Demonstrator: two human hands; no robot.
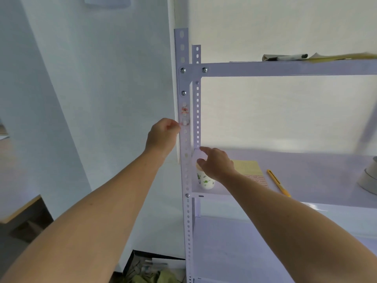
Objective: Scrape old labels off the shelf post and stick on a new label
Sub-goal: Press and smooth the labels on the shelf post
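Shelf post: pale lilac perforated angle steel, running upright through the centre of the frame, a column of round and oval holes down its face, bolts at the shelf joints. Old label: small, white with red print, worn and partly scraped, stuck on the post face just above centre frame; a second faint pinkish scrap sits just below it at the post's left edge.

Left hand: centre frame, fingers curled together and pinched at that lower scrap against the post's left edge; whether anything is gripped between them cannot be told.

Right hand: just right of the post, fingers loosely spread, holding nothing, hovering over a white paper cup with green print.

Middle shelf, right of centre: yellow label sheet with red-printed labels; yellow utility knife beside it; tape rolls at right edge.
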